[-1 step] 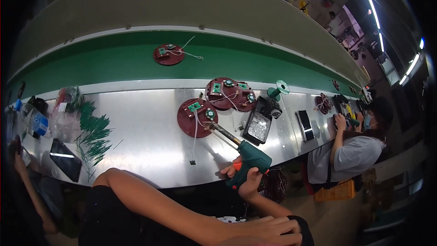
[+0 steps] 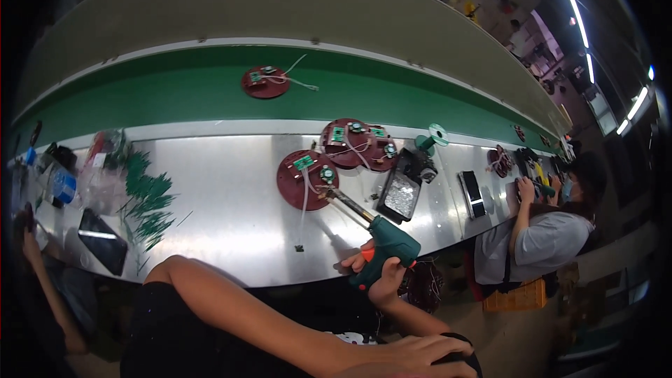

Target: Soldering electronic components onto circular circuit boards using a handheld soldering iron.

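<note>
My right hand (image 2: pixel 383 281) is closed round the handle of a green and black soldering gun (image 2: pixel 394 241) with an orange trigger. Its long metal barrel points up and left, with the tip at the right edge of a dark red round disc (image 2: pixel 290 185). A green circuit board (image 2: pixel 304 163), a small round part (image 2: pixel 327 173) and white wires sit on that disc; one wire trails down to a tiny dark connector (image 2: pixel 299 248). Across my body lies my left forearm, and my left hand (image 2: pixel 423 353) has its fingers curled over the black sleeve of my right arm.
Two similar discs (image 2: pixel 343 143) overlap behind, and another disc (image 2: pixel 266 82) lies on the green ledge. Right of them are a black tray (image 2: pixel 400 194) and a green-ended spool (image 2: pixel 435 134). Green wire pieces (image 2: pixel 148 203) and a phone (image 2: pixel 102 241) lie left. A co-worker (image 2: pixel 539 238) sits right.
The view has shifted slightly, so the bench things appear a little further right. Both hands keep their hold, and the gun's tip stays at the disc's edge.
</note>
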A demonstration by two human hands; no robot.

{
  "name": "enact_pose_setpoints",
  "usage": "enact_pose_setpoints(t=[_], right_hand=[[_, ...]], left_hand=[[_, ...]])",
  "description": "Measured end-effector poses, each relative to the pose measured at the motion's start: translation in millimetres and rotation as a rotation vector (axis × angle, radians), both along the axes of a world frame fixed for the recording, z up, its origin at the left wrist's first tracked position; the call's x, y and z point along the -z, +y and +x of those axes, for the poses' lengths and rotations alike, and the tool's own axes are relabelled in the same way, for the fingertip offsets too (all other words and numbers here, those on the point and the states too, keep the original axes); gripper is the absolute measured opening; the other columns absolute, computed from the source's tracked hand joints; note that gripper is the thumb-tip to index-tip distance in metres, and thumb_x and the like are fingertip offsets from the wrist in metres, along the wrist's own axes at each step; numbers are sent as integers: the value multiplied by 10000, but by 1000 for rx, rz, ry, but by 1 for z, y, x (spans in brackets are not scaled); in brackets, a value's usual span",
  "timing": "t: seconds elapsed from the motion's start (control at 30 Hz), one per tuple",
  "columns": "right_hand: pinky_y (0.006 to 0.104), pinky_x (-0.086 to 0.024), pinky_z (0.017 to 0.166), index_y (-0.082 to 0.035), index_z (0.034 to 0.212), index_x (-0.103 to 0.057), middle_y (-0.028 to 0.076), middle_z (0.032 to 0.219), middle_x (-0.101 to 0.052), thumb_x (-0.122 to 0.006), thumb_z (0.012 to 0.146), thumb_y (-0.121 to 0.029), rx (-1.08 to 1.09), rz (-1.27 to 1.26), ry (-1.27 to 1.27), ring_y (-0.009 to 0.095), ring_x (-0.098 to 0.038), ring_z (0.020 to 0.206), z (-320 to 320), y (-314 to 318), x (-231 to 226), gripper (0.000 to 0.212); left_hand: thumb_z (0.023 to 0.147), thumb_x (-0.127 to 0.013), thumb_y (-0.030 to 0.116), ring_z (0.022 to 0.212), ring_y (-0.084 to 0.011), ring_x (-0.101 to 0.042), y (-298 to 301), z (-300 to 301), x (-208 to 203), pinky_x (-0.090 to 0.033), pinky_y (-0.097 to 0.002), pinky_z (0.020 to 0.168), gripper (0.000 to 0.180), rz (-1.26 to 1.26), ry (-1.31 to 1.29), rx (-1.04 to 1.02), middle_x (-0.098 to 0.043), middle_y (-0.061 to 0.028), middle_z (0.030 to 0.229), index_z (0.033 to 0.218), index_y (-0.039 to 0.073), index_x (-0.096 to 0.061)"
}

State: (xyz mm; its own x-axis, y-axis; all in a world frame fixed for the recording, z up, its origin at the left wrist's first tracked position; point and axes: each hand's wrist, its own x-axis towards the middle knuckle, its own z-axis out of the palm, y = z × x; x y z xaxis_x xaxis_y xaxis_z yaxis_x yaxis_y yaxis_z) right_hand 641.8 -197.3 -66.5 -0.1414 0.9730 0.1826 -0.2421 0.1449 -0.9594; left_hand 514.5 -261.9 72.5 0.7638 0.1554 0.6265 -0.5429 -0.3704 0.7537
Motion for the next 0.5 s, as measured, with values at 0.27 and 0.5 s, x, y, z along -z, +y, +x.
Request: enact_pose_setpoints(t=[0.27,0.5], right_hand=[[434,-607,735,58,1179,-521,114,739,-613,-416,995,-746,36,32,-59,257,-664,688,0,2,-7,831],[395,-582,695,19,1180,-503,97,709,-590,-319,1021,-752,8,21,-65,223,-607,640,-3,3,-3,809]], left_hand=[[1053,-417,544,1559,-562,-60,-3,3,-40,-208,-719,1206,711,-12,480,445,24,-224,1736,1665,298,-151],[1000,-468,521,1434,-542,-167,1,-6,-38,-247,-699,1119,672,64,301,87,-76,-240,1587,1542,232,-195]])
